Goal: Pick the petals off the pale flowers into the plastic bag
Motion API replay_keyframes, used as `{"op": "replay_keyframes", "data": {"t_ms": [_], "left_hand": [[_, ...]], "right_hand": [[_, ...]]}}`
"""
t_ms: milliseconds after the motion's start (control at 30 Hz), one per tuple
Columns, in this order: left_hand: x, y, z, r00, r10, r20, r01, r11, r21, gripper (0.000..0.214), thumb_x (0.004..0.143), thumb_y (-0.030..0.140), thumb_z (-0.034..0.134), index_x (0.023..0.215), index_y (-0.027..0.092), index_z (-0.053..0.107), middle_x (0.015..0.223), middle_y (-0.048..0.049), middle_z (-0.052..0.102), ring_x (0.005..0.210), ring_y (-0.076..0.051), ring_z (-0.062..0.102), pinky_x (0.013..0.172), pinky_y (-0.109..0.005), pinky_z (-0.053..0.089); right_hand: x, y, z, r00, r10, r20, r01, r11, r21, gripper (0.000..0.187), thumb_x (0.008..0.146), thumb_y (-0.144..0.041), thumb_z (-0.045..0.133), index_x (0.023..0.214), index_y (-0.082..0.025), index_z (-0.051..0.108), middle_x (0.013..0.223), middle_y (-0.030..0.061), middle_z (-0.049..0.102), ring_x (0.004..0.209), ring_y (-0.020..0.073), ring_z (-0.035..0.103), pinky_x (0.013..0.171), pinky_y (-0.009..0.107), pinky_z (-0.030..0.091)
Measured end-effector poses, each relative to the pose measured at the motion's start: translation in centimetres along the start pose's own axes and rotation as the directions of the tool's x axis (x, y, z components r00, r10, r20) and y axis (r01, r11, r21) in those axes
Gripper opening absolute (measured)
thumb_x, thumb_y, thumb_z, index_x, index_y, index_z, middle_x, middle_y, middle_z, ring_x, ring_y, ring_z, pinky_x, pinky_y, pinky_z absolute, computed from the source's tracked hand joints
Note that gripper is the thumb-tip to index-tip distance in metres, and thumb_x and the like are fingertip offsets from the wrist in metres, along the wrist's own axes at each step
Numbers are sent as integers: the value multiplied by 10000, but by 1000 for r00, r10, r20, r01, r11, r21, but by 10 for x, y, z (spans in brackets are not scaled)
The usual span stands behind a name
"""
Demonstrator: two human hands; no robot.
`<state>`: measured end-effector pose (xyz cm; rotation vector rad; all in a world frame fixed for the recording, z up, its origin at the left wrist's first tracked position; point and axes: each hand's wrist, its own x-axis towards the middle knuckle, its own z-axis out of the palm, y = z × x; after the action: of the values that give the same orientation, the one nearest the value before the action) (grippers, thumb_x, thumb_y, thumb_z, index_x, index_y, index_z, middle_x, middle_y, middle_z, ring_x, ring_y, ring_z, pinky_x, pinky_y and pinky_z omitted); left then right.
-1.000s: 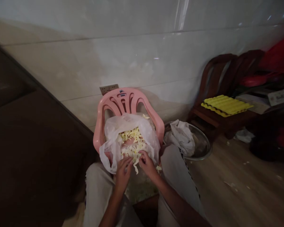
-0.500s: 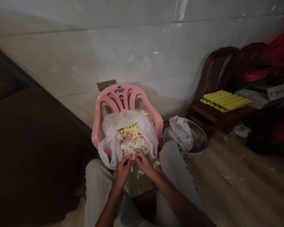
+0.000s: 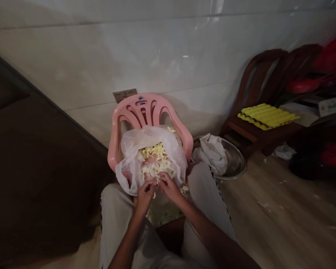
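My left hand (image 3: 146, 190) and my right hand (image 3: 167, 185) meet just in front of an open white plastic bag (image 3: 126, 149). Their fingertips are pinched together on a small pale flower, mostly covered by the fingers. The bag lies spread over the seat of a pink plastic chair (image 3: 187, 139). Inside it are many yellowish-white flowers (image 3: 152, 150), with a looser pile of whiter flowers (image 3: 156, 169) nearer to me. More pale bits hang or lie below my hands, between my knees.
To the right of the chair, a metal basin (image 3: 238, 164) holds a crumpled white bag (image 3: 214, 153). Yellow egg trays (image 3: 267, 116) rest on a dark wooden chair (image 3: 252, 136) farther right. A dark panel (image 3: 44, 168) stands at the left, and a tiled wall (image 3: 128, 56) behind.
The whole view has shifted slightly, so the chair and bag sit a little higher in the picture. My hands stay pinched together at nearly the same spot, with small finger movements.
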<state>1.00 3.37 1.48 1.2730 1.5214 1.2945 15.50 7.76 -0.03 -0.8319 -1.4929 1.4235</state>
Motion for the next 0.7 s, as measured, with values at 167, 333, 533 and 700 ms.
{"op": "replay_keyframes", "data": {"t_ms": [167,333,533,700], "left_hand": [[0,1,1,1000,-6,1,6,1000,5,347,841,526,661,853,186,733,823,-34,744,794,-206,664,734,-289,501],[-1,3,0,1000,-12,-17,12,1000,16,338,852,517,644,841,188,723,810,-27,729,787,-201,650,714,-278,487],[-3,8,0,1000,-13,-10,13,1000,5,334,866,509,629,829,189,719,813,-33,737,818,-215,664,730,-287,503],[-2,7,-1,999,-17,-35,18,1000,22,349,869,522,615,824,192,719,805,-39,746,836,-232,676,781,-315,517]], "right_hand": [[2,3,1,1000,16,2,-17,999,38,257,928,-363,540,1158,-251,515,728,-55,518,521,106,481,514,229,388],[3,7,2,999,46,6,-47,997,65,241,912,-369,559,1116,-248,515,739,-52,536,512,102,483,507,227,400],[2,5,4,999,51,10,-52,996,76,225,914,-357,552,1107,-247,516,739,-47,546,510,104,482,501,229,404],[2,9,5,997,76,-25,-75,996,37,228,897,-393,583,1063,-245,532,742,-41,572,508,106,479,485,227,401]]}}
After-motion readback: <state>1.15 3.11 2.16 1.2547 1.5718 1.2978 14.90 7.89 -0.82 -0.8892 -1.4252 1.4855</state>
